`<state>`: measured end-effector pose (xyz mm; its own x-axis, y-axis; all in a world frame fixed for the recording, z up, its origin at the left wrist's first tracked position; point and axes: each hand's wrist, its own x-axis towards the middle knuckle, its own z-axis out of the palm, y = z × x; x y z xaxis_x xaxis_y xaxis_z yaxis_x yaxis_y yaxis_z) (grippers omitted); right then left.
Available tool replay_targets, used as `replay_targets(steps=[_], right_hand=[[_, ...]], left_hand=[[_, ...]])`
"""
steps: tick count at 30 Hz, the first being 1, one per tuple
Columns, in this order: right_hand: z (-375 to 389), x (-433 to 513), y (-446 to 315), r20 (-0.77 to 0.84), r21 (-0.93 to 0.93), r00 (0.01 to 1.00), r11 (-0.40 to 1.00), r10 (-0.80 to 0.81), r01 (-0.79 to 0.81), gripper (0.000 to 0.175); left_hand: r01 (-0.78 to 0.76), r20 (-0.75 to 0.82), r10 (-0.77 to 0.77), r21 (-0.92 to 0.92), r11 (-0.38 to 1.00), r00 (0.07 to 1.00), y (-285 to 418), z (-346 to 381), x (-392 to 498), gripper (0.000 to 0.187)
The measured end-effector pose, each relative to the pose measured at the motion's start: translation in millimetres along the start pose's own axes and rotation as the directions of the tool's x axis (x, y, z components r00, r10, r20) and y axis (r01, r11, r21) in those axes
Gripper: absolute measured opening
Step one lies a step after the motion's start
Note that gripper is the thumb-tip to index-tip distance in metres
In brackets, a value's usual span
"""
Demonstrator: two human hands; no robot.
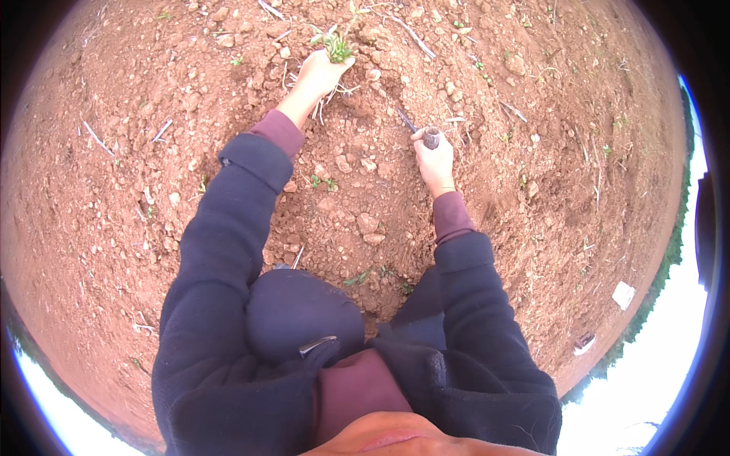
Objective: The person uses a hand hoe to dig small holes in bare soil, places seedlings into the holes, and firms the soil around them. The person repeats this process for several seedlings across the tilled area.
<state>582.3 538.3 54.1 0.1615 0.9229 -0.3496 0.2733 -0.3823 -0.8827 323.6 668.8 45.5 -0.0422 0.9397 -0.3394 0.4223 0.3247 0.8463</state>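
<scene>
My left hand is stretched forward over reddish-brown soil, closed around a bunch of green plants. Leaves stick out past the thumb side, while pale bare roots hang out below the palm. My right hand grips a hand tool by its round wooden handle, whose butt end faces up toward me. From that fist a narrow dark metal part points forward and left, close to the ground. How its tip is shaped, and whether it touches the soil, I cannot tell.
Cloddy soil with stones and dry stalks surrounds me. Small green seedlings grow between my arms. My bent knee is close below. Far right lie a white object and a box-like container.
</scene>
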Motion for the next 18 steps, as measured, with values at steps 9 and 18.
replay_targets(steps=[9,18], right_hand=[[-27,-30,-34,-0.007,-0.048,0.991,0.990,-0.131,0.130,0.003],[-50,-56,-48,-0.022,-0.244,0.980,0.951,-0.200,0.189,0.005]], left_hand=[[0.018,0.023,-0.017,-0.044,0.999,1.000,-5,5,-8,0.033],[0.003,-0.019,-0.006,-0.147,0.989,1.000,-6,4,-11,0.032]])
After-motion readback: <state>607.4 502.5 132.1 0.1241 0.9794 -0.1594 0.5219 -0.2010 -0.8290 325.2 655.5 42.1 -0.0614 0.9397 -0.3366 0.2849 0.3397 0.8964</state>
